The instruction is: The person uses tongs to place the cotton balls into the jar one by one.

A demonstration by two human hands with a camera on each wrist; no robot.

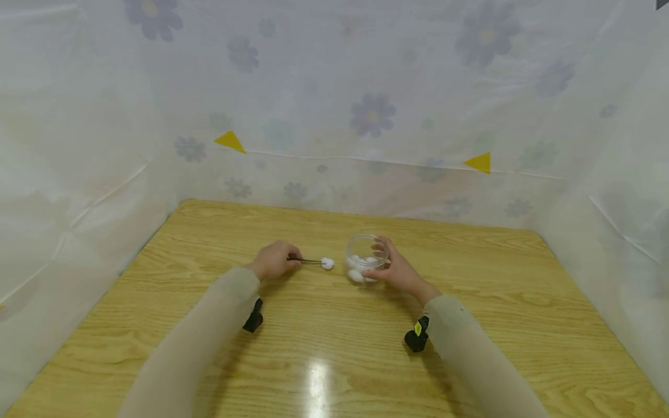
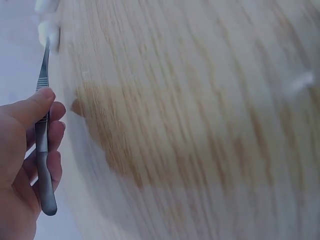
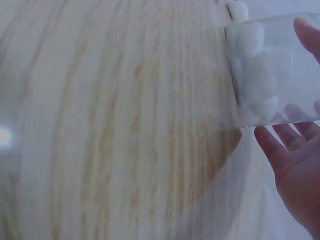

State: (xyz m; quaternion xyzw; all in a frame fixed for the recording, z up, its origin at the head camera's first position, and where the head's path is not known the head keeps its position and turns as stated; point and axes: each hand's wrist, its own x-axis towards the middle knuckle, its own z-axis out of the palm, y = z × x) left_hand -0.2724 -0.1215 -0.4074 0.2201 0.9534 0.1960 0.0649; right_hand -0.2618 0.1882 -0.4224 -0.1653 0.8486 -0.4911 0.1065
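My left hand pinches a pair of metal tweezers between thumb and fingers. The tweezers' tips meet a white cotton ball just left of a clear round jar. Several more white cotton balls lie inside the jar, seen through its wall. My right hand grips the jar from its right side, thumb at the near side and fingers behind. The jar stands upright with its top uncovered.
Both hands work over a wood-grain table. A pale flowered sheet rises behind the table, with plain sheeting at the sides. Two yellow triangles mark the back sheet. Each wrist carries a small black camera.
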